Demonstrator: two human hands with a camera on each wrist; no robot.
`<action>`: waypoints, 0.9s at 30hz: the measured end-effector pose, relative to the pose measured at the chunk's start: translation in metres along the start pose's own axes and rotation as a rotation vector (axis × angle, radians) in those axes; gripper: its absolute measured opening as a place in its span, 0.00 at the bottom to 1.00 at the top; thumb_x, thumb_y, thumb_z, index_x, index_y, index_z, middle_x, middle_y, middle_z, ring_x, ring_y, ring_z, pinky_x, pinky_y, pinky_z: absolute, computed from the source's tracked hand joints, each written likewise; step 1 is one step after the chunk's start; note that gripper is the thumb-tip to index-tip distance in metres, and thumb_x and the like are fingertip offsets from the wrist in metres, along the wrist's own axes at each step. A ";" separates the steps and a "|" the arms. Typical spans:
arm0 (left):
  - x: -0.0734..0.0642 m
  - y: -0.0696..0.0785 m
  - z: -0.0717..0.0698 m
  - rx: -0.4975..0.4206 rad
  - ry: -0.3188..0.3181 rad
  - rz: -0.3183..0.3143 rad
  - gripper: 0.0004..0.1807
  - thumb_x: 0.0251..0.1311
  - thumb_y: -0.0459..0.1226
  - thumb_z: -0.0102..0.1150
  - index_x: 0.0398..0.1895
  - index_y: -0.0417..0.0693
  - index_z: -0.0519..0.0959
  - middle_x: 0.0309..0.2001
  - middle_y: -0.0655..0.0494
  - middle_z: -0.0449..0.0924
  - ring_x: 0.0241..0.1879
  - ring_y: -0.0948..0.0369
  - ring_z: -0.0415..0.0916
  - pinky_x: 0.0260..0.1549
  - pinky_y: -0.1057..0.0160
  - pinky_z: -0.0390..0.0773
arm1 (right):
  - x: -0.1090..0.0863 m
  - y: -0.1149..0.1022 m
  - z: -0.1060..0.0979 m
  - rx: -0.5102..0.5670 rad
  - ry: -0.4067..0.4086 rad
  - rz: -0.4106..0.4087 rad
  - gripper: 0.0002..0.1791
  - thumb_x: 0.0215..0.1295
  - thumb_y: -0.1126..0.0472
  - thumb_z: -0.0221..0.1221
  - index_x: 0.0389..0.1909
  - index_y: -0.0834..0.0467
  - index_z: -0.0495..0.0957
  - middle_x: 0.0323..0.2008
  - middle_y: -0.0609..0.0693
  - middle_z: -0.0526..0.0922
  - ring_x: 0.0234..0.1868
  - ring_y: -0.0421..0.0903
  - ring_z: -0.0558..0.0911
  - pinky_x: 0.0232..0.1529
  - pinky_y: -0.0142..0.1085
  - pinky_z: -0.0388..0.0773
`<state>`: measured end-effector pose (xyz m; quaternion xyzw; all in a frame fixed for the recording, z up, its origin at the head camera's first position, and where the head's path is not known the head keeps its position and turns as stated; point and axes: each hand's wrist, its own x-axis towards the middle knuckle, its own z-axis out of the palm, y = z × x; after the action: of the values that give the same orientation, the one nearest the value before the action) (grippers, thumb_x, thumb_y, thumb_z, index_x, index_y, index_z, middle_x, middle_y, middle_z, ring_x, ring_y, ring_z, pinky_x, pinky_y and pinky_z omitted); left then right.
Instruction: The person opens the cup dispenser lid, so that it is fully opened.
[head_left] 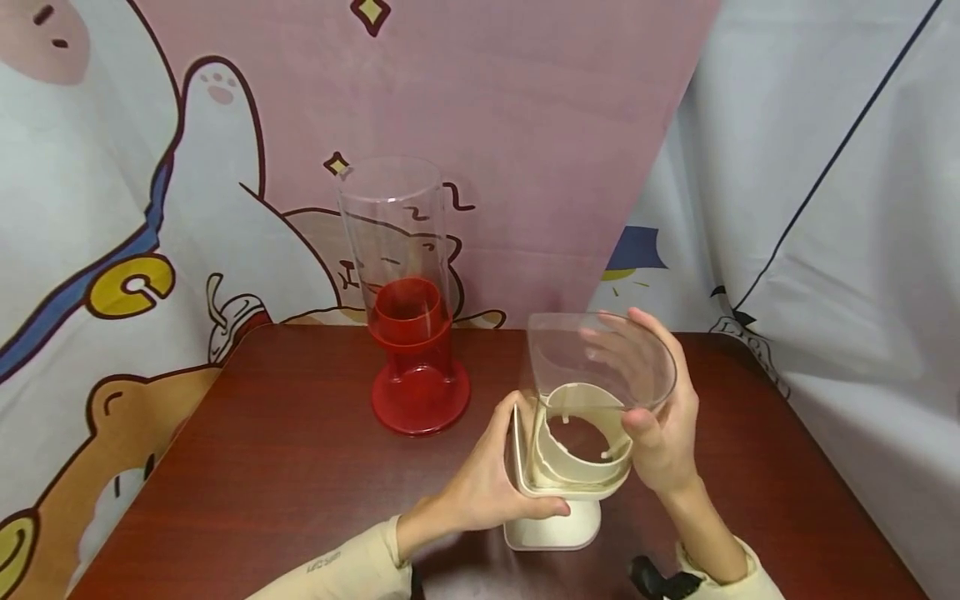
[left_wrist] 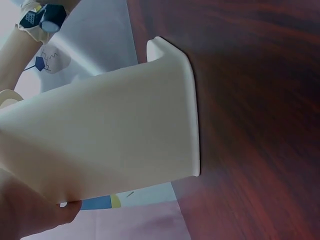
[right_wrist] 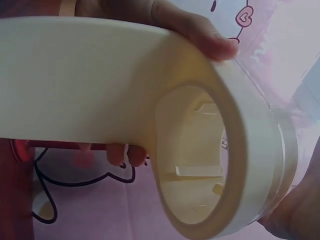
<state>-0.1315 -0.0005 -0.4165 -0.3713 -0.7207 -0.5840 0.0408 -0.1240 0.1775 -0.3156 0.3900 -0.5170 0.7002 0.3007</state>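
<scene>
A cream dispenser stand (head_left: 555,527) stands on the table, its round collar (head_left: 577,467) ringing an open hole. Over that collar sits a clear squarish container (head_left: 573,346), open at the top. My left hand (head_left: 487,479) grips the stand just below the container, thumb at the front. Around the container's right wall, my right hand (head_left: 667,425) holds on with its thumb near the rim and its fingers behind. The left wrist view shows the stand's back panel (left_wrist: 115,135); the right wrist view shows the collar's underside (right_wrist: 235,150) with small inner tabs.
A red dispenser stand (head_left: 422,400) carrying a tall clear cylinder (head_left: 390,225) stands at the back, left of the hands. Cartoon-printed cloth (head_left: 525,150) hangs behind the dark red wooden table (head_left: 285,467) and along its sides.
</scene>
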 end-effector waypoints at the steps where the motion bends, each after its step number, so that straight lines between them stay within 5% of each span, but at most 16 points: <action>1: -0.001 0.001 0.000 0.018 0.003 -0.009 0.57 0.33 0.44 0.84 0.67 0.54 0.56 0.55 0.55 0.71 0.59 0.61 0.71 0.63 0.61 0.70 | -0.001 0.000 0.000 0.015 0.009 -0.009 0.46 0.62 0.49 0.68 0.68 0.73 0.58 0.62 0.67 0.75 0.60 0.56 0.80 0.60 0.40 0.78; 7: -0.004 0.005 0.000 0.059 -0.013 -0.118 0.68 0.32 0.45 0.85 0.76 0.52 0.47 0.64 0.56 0.67 0.64 0.63 0.67 0.68 0.58 0.67 | -0.006 -0.002 -0.001 0.057 0.021 -0.044 0.46 0.61 0.51 0.69 0.69 0.73 0.58 0.62 0.67 0.75 0.61 0.56 0.80 0.61 0.40 0.77; 16: 0.000 0.005 -0.004 0.036 -0.041 -0.007 0.60 0.34 0.43 0.85 0.70 0.57 0.53 0.58 0.55 0.71 0.58 0.63 0.72 0.62 0.63 0.72 | -0.004 -0.007 0.000 0.015 -0.055 -0.002 0.50 0.57 0.55 0.72 0.70 0.73 0.55 0.65 0.66 0.71 0.63 0.56 0.78 0.63 0.40 0.76; 27: -0.001 0.004 -0.004 0.051 -0.045 -0.015 0.65 0.35 0.43 0.84 0.74 0.58 0.48 0.66 0.58 0.66 0.63 0.63 0.69 0.66 0.62 0.68 | 0.012 -0.013 0.006 -0.105 -0.132 0.096 0.49 0.58 0.55 0.72 0.70 0.75 0.55 0.64 0.68 0.71 0.59 0.54 0.80 0.59 0.38 0.79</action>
<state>-0.1303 -0.0043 -0.4122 -0.3776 -0.7388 -0.5574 0.0295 -0.1182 0.1755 -0.2982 0.3938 -0.5897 0.6586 0.2519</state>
